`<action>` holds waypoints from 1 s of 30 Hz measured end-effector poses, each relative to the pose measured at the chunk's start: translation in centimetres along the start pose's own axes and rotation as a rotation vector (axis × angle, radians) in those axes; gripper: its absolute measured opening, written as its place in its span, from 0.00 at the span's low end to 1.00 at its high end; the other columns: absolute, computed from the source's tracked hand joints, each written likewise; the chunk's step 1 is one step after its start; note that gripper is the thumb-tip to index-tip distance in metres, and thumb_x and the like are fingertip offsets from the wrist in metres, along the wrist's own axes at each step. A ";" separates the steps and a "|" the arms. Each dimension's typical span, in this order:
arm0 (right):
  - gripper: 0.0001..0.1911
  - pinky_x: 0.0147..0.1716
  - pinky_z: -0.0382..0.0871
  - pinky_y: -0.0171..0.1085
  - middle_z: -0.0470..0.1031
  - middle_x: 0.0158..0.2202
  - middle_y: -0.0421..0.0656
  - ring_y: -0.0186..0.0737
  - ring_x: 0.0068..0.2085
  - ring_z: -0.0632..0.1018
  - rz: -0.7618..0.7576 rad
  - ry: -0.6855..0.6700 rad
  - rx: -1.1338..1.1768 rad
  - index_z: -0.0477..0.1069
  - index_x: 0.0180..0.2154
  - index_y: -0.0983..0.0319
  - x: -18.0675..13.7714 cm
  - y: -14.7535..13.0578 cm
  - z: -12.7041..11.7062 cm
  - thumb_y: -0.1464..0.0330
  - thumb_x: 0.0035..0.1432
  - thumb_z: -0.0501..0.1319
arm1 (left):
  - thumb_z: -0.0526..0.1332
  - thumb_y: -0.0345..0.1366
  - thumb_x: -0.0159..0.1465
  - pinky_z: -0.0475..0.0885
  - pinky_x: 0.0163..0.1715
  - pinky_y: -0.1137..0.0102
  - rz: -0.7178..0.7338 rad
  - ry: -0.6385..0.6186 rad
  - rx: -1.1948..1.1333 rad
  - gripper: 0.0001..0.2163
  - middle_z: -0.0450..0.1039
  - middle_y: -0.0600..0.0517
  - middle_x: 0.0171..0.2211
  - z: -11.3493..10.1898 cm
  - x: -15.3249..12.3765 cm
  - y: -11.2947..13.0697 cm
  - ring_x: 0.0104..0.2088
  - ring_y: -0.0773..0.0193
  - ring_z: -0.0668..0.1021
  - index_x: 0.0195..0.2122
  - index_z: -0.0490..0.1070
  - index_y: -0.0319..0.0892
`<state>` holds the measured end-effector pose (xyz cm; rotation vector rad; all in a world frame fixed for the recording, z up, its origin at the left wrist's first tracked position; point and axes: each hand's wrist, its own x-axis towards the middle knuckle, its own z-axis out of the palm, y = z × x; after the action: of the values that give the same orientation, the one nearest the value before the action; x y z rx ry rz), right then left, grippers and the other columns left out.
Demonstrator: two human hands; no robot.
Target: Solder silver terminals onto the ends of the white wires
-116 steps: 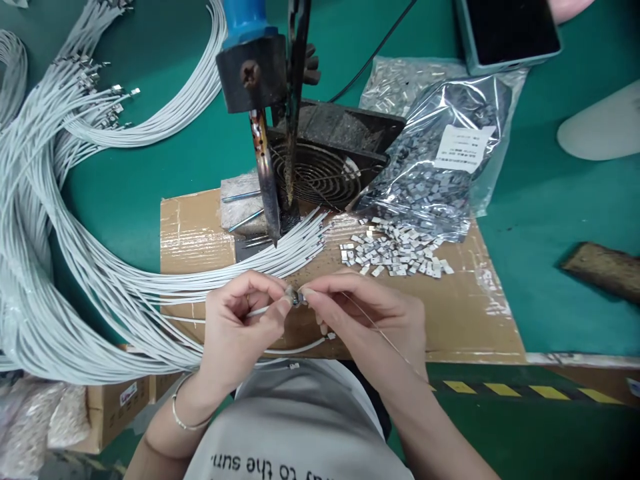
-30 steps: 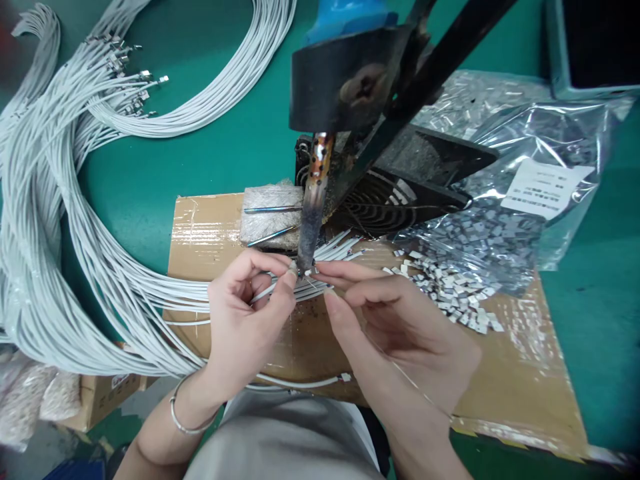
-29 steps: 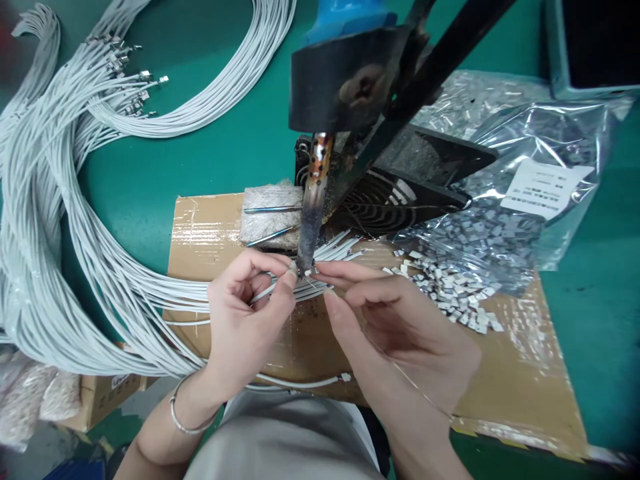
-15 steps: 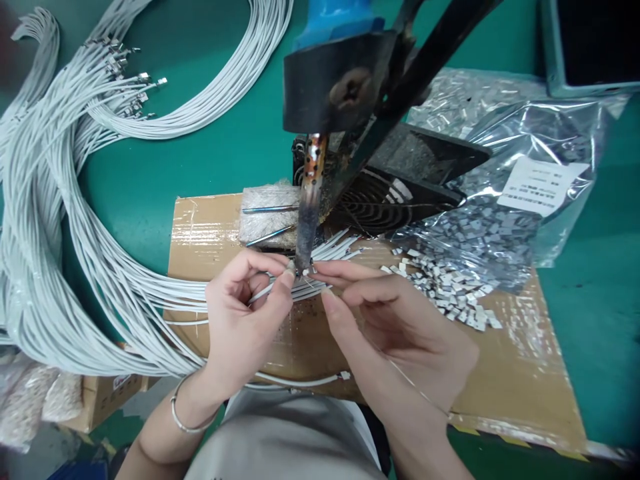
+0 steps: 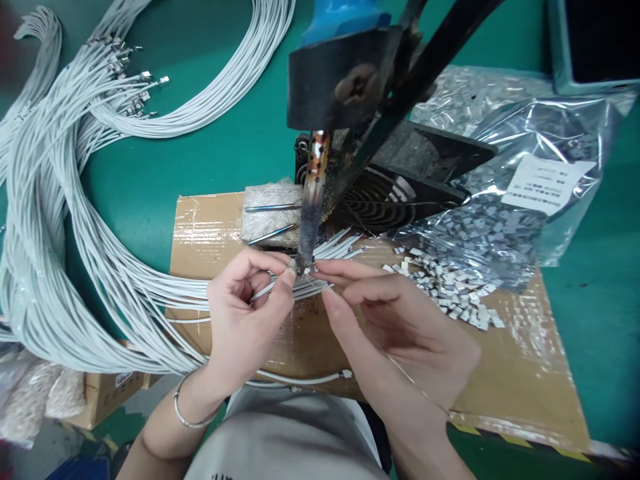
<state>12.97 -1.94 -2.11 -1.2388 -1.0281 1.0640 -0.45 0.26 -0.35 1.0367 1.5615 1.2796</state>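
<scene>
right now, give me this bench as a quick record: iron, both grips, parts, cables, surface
iron: pointing down from a black clamp
left grip: pinching a white cable beside the iron's tip
right grip: at the tip's other side, thin wire lying across it; what it holds is unclear
parts: pile of small pale pieces just in front of a plastic bag
cables: large white bundle at left
surface: cardboard on a green table

The left hand (image 5: 253,313) pinches a white cable (image 5: 263,291) beside the lower end of a mounted soldering iron (image 5: 311,207); the right hand (image 5: 400,320) reaches close from the opposite side, a thin wire (image 5: 410,380) running along it. Small pale pieces (image 5: 465,293) lie heaped on cardboard (image 5: 510,380), near a clear plastic bag (image 5: 545,147) and black fan (image 5: 425,160).
</scene>
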 end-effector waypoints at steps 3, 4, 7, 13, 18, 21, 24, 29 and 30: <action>0.10 0.52 0.84 0.42 0.88 0.48 0.42 0.42 0.48 0.88 -0.010 0.003 -0.004 0.77 0.35 0.56 0.0 -0.1 0.1 0.75 0.68 0.69 | 0.72 0.26 0.61 0.57 0.17 0.76 0.009 0.000 0.002 0.07 0.84 0.52 0.34 0.0 0.0 0.0 0.20 0.75 0.64 0.29 0.79 0.42; 0.10 0.52 0.83 0.43 0.88 0.48 0.42 0.42 0.48 0.88 -0.013 0.007 -0.007 0.77 0.35 0.56 0.0 -0.1 0.1 0.75 0.68 0.69 | 0.72 0.26 0.61 0.57 0.17 0.76 0.009 0.001 0.004 0.07 0.84 0.52 0.34 0.0 0.0 0.1 0.20 0.75 0.64 0.29 0.79 0.42; 0.09 0.52 0.83 0.43 0.88 0.48 0.42 0.43 0.48 0.88 -0.029 0.001 -0.017 0.77 0.35 0.56 0.0 0.1 -0.1 0.74 0.69 0.69 | 0.73 0.26 0.60 0.57 0.17 0.75 0.004 0.008 0.006 0.07 0.84 0.52 0.33 0.1 -0.1 0.1 0.20 0.75 0.64 0.28 0.78 0.42; 0.10 0.54 0.83 0.44 0.88 0.50 0.43 0.44 0.50 0.88 -0.061 -0.051 -0.026 0.76 0.37 0.56 0.1 0.8 -0.3 0.76 0.69 0.69 | 0.72 0.26 0.60 0.57 0.17 0.76 0.000 0.006 0.019 0.07 0.84 0.52 0.33 0.1 0.0 0.0 0.19 0.75 0.63 0.28 0.78 0.42; 0.09 0.53 0.82 0.42 0.88 0.49 0.43 0.43 0.50 0.88 -0.054 -0.033 -0.001 0.77 0.37 0.56 0.0 0.9 -0.3 0.76 0.68 0.69 | 0.72 0.26 0.59 0.57 0.17 0.76 0.016 0.005 0.028 0.07 0.84 0.52 0.33 0.2 0.1 0.0 0.19 0.76 0.62 0.27 0.78 0.41; 0.09 0.53 0.82 0.42 0.88 0.49 0.43 0.43 0.50 0.88 -0.061 -0.022 -0.005 0.77 0.37 0.56 0.0 0.8 -0.3 0.76 0.67 0.70 | 0.72 0.26 0.59 0.57 0.17 0.77 0.020 -0.002 0.028 0.06 0.84 0.53 0.32 0.2 0.0 -0.1 0.19 0.76 0.62 0.27 0.78 0.41; 0.09 0.52 0.82 0.41 0.88 0.47 0.43 0.43 0.50 0.88 -0.049 -0.013 -0.014 0.77 0.36 0.56 0.0 0.9 -0.4 0.76 0.68 0.69 | 0.71 0.26 0.59 0.57 0.17 0.77 0.009 -0.005 0.040 0.06 0.82 0.54 0.30 0.2 0.0 -0.1 0.19 0.76 0.62 0.28 0.78 0.42; 0.10 0.52 0.83 0.37 0.88 0.47 0.42 0.41 0.50 0.88 -0.055 -0.053 0.000 0.76 0.36 0.57 0.3 1.2 -0.5 0.77 0.67 0.69 | 0.71 0.27 0.59 0.58 0.18 0.78 0.008 -0.007 0.065 0.05 0.78 0.56 0.26 0.0 -0.3 -0.2 0.20 0.75 0.62 0.28 0.78 0.42; 0.10 0.52 0.82 0.36 0.88 0.47 0.41 0.39 0.49 0.88 -0.052 -0.059 0.007 0.76 0.36 0.57 0.3 1.3 -0.6 0.77 0.68 0.69 | 0.71 0.27 0.59 0.58 0.17 0.78 0.011 -0.006 0.068 0.05 0.78 0.56 0.26 0.0 -0.3 -0.2 0.20 0.74 0.62 0.28 0.78 0.42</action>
<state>13.54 -1.68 -3.39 -1.1753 -1.0953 1.0682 -0.38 -0.06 -0.56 1.0927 1.6065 1.2367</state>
